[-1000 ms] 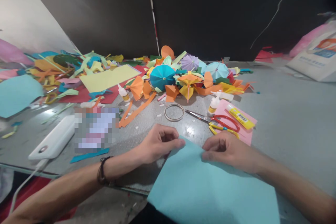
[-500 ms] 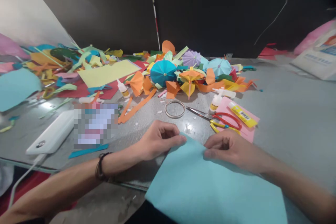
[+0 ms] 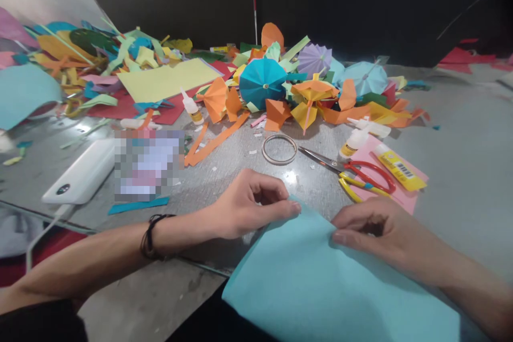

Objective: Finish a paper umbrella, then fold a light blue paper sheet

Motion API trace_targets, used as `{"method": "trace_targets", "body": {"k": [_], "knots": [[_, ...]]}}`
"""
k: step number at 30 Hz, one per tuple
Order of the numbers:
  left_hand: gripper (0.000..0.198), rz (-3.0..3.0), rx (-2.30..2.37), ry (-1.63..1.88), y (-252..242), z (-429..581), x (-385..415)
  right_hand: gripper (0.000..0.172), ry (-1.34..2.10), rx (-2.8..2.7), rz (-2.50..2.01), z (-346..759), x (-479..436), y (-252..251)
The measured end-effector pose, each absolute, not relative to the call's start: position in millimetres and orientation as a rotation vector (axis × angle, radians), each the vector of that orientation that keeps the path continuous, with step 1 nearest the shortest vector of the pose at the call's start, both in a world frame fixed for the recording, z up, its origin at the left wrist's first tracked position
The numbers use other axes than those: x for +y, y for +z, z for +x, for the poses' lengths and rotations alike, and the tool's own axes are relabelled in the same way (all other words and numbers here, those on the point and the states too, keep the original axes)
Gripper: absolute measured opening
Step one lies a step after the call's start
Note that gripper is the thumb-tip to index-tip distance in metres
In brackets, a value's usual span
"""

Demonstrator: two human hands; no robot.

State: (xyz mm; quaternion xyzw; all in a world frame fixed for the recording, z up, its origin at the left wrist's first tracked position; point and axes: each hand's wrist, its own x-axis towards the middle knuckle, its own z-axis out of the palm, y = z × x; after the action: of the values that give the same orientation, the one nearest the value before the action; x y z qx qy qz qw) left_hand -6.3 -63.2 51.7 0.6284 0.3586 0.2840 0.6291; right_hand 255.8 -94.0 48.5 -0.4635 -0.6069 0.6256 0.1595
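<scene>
The left grip (image 3: 252, 206) and right grip (image 3: 372, 227) hold a single light-blue paper sheet (image 3: 340, 288) by its far edge. The thumb and curled fingers of each grip are brought together on the paper, and the two grips stand apart. The sheet lies directly below and nearer the person than both grips, bowed upward between them, and it overhangs the near edge of the tabletop (image 3: 460, 133). It is matte and thin, with straight edges and no visible cuts.

Finished work lies beyond the grips: a blue paper parasol (image 3: 262, 83), a purple paper parasol (image 3: 315, 60) and a pale-blue paper parasol (image 3: 364, 77), each with radial pleats, rest among cut paper scraps (image 3: 160, 80). Orange paper strips (image 3: 216, 139) lie ahead of the left grip.

Ahead of the right grip are steel scissors (image 3: 320, 159) with red and yellow loop handles, a yellow glue stick (image 3: 401, 170) and a white glue bottle (image 3: 352, 144) on a pink paper sheet (image 3: 404, 200). A ring of tape (image 3: 279, 149) sits between the grips and the pile. A white power bank (image 3: 80, 171) lies left of the left grip
</scene>
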Motion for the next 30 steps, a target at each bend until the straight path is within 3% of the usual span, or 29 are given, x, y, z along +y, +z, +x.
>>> {"method": "trace_targets", "body": {"k": [30], "knots": [[0.034, 1.454, 0.825, 0.723, 48.4, -4.4, -64.0, 0.015, 1.658, -1.803, -1.397, 256.1, -93.8, 53.6]]}}
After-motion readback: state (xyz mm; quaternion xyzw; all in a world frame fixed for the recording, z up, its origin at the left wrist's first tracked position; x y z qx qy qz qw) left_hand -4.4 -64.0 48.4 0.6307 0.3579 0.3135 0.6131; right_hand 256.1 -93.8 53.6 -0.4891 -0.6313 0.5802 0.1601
